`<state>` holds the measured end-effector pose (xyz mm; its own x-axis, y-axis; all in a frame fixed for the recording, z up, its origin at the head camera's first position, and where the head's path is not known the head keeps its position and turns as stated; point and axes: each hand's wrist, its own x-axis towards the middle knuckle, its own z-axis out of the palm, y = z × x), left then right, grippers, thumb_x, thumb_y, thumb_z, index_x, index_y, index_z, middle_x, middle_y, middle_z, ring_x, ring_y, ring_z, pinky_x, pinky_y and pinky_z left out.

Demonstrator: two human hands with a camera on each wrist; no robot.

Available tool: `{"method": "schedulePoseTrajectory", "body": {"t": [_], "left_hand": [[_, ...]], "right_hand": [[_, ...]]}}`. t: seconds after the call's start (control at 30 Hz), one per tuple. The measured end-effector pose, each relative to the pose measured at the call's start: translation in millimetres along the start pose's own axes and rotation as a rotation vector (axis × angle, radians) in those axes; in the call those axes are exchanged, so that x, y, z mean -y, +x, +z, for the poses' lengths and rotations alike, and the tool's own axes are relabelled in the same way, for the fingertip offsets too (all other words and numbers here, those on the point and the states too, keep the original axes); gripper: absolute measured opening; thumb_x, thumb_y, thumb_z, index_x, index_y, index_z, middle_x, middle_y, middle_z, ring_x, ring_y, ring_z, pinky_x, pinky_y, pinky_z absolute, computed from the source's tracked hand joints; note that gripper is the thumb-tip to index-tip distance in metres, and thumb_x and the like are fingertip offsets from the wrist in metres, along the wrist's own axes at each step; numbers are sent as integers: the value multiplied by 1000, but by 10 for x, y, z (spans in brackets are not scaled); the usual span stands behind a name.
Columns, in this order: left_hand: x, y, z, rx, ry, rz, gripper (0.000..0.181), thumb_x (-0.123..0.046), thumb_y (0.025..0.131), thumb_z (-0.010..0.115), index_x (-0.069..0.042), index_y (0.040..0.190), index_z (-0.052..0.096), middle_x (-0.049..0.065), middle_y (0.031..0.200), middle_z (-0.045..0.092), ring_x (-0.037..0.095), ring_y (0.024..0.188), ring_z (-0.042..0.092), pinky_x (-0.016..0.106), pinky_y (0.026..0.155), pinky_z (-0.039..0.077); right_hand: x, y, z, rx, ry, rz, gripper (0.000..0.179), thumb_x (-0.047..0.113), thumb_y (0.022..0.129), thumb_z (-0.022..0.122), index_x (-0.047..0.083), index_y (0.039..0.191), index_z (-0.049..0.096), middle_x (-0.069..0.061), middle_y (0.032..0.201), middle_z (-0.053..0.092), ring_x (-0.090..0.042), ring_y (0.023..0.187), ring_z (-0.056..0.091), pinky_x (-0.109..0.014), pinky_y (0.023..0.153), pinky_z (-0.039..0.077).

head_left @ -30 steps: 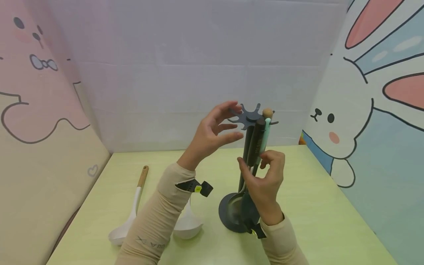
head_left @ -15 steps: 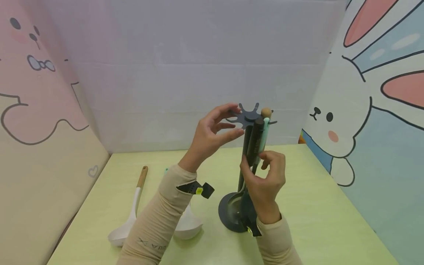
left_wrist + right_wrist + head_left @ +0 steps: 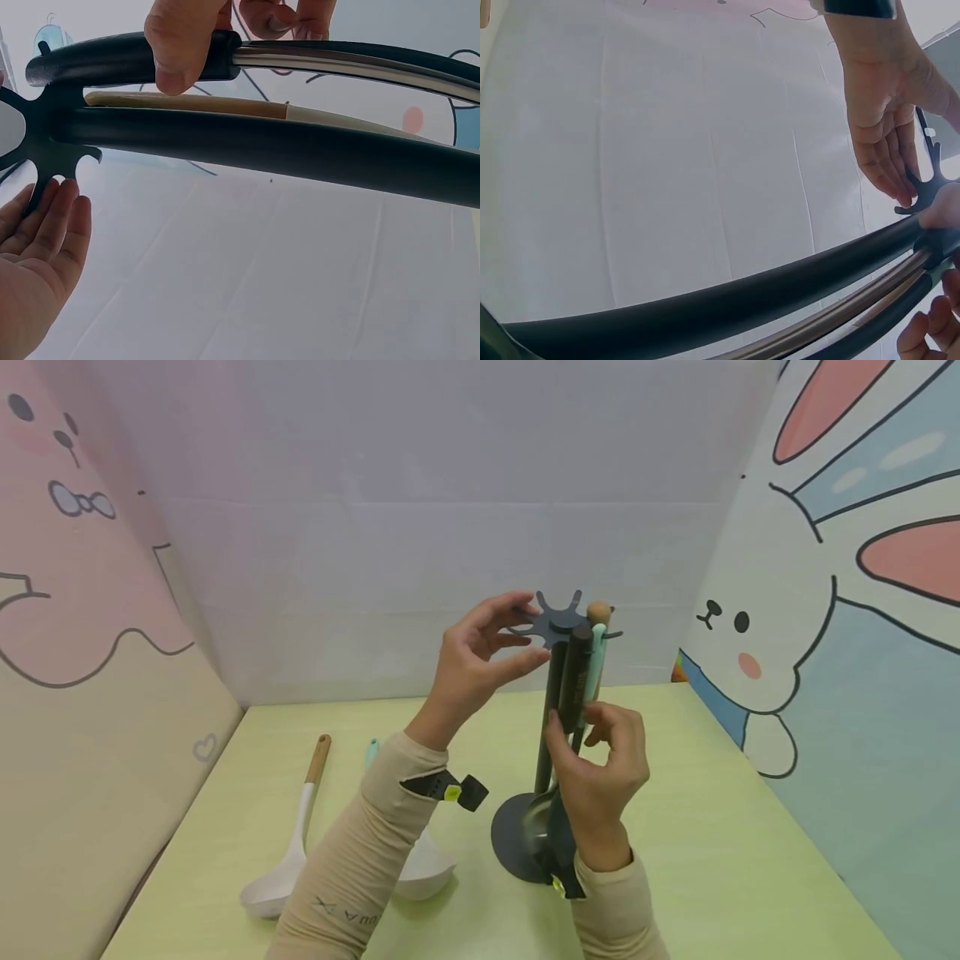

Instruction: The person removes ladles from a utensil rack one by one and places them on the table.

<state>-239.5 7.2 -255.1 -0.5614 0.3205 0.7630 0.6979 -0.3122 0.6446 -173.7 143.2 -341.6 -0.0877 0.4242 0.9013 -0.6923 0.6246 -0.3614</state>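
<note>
A dark utensil stand has a round base (image 3: pixel 510 843), a pole (image 3: pixel 550 718) and a spoked hook top (image 3: pixel 564 620). My left hand (image 3: pixel 480 647) reaches round the left of this top. In the left wrist view its fingertips (image 3: pixel 66 196) touch one hook. My right hand (image 3: pixel 603 760) holds the black handle of a steel-shafted ladle (image 3: pixel 574 672), thumb on the handle's lower end. The handle leans close beside the pole; whether it sits in a hook is hidden. A mint-green handle (image 3: pixel 596 664) and a wooden-tipped one (image 3: pixel 598 611) stand at the right of the stand.
Two white utensils lie on the pale green table (image 3: pixel 720 860): a wooden-handled ladle (image 3: pixel 273 885) at the left, and another white ladle (image 3: pixel 423 870) partly behind my left forearm. A plain wall (image 3: pixel 375 568) rises behind, with cartoon panels at both sides.
My right hand has come in slightly against the black handle, with its thumb on the handle's lower part. The ladle's lower end has shifted and looks blurred. My left hand stays by the hook top.
</note>
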Motion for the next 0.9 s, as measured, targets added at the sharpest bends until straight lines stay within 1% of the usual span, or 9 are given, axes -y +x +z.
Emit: {"method": "schedulePoseTrajectory", "body": {"t": [0.07,0.1,0.13,0.3,0.4,0.63,0.9], "left_hand": [[2,-3,2,-16,0,-2,58,6,79,74,16,131,52,24,115,61,30,105,62,45,90,54],[-7,-4,5,-28,2,-6,58,13,76,72,16,130,52,24,115,61,32,105,62,45,90,54],[-11,-7,6,-36,5,-7,58,13,76,73,17,130,52,24,114,61,32,105,62,45,90,54],[-43,-12,17,-67,16,-16,58,16,74,74,16,128,54,23,113,62,26,103,64,43,89,55],[-57,-18,20,-74,24,-17,58,15,74,74,15,128,55,23,113,62,25,104,63,43,89,55],[-49,-28,19,-82,47,-11,58,12,75,74,15,129,54,24,114,62,33,106,62,43,89,55],[-39,-30,10,-85,48,-18,58,12,75,75,14,129,55,23,114,62,29,105,63,42,89,55]], "right_hand": [[4,5,0,4,7,3,24,9,74,77,-9,87,67,-21,80,62,-28,65,50,-23,61,40],[4,8,0,6,10,5,24,8,74,77,-9,88,68,-21,80,62,-28,64,49,-24,61,40],[3,11,2,9,12,7,23,8,74,77,-9,87,68,-21,80,62,-27,63,48,-24,60,40],[-1,22,12,25,18,28,22,5,73,78,-9,87,68,-20,79,61,-27,60,47,-24,61,40],[4,25,14,35,18,43,22,5,73,78,-9,87,68,-21,79,61,-27,60,49,-22,61,41],[24,18,34,15,47,89,21,2,71,79,-8,86,69,-21,78,61,-24,60,47,-19,62,41],[38,14,59,-5,65,117,20,3,71,77,-8,85,68,-20,78,60,-22,61,47,-19,61,42]]}}
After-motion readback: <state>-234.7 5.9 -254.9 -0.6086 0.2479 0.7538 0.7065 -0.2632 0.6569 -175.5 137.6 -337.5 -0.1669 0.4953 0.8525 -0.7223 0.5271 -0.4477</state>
